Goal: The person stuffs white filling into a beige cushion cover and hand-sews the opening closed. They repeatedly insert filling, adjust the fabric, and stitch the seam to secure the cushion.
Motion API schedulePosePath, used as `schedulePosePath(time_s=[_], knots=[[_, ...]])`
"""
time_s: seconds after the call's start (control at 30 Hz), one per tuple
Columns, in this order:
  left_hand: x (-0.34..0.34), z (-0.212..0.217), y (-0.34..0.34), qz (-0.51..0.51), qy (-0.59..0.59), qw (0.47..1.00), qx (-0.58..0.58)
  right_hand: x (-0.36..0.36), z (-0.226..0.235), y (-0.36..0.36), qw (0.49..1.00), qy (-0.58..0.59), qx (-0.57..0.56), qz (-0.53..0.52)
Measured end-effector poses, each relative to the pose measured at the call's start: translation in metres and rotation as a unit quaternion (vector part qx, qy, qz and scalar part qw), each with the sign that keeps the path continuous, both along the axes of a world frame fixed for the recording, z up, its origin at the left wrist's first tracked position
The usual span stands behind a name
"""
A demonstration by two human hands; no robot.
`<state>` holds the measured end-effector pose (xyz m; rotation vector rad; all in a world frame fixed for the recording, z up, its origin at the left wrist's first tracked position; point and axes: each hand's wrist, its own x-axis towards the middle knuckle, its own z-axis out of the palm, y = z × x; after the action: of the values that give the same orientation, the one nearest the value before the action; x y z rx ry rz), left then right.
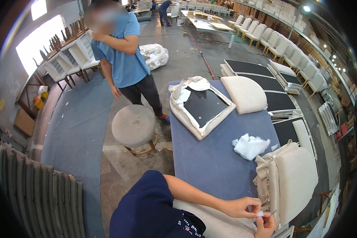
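We wear a navy short-sleeved shirt (pixel 146 206) with small red and white printing near its hem; forearms and hands are bare.

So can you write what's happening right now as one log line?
left hand: pinching white stuffing tuft | right hand: touching tuft, thin tool in fingers | beside: beige seat cushion | on: blue table

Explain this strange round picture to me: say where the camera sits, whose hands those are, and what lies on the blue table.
The camera sits on a person's head, looking down; its wide lens bends the edges. At the bottom, the left hand and right hand pinch a small tuft of white stuffing. On the blue cloth-covered table lie a beige seat cushion turned black underside up, a plain beige cushion, a clump of white stuffing and beige upholstered cushions. A second person in a blue shirt stands by a round grey stool.
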<state>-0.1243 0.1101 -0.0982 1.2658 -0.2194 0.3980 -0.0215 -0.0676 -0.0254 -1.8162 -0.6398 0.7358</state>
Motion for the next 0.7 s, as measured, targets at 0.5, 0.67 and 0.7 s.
schedulePosePath(time_s=[0.5, 0.67, 0.7], knots=[[0.002, 0.002, 0.004, -0.071, 0.020, 0.994, -0.087, -0.003, 0.005, 0.006, 1.000, 0.003, -0.013, -0.012], [-0.002, 0.004, 0.012, -0.077, 0.056, 0.995, -0.038, -0.002, 0.000, 0.011, 0.999, -0.031, 0.016, -0.011], [0.000, 0.006, 0.008, -0.054, 0.050, 0.997, -0.017, 0.002, -0.002, 0.005, 0.999, -0.040, 0.031, -0.005]])
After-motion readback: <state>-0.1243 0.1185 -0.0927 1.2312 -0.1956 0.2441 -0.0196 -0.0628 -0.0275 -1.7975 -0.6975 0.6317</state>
